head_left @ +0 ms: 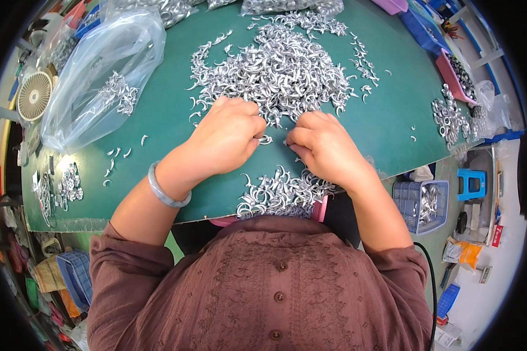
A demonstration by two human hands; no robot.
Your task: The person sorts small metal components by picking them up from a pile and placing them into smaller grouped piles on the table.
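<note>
A large heap of small curved silver metal pieces (281, 67) covers the middle of the green table (164, 128). At its near edge, my left hand (231, 131) is closed, fingertips pinched by a curved metal piece (265, 140). My right hand (328, 146) is closed too, a little apart from the left, its fingertips pressed together on something small that I cannot make out. Between my forearms a smaller pile of curved metal pieces (281, 193) lies at the table's front edge, over a pink container (320, 209) that is partly hidden.
A clear plastic bag (93, 64) with more metal pieces lies at the left, beside a fan (35, 95). Loose metal parts (70, 184) sit at the near left, ring-shaped parts (449, 120) at the right. Pink (454, 76) and blue bins (424, 32) line the right edge.
</note>
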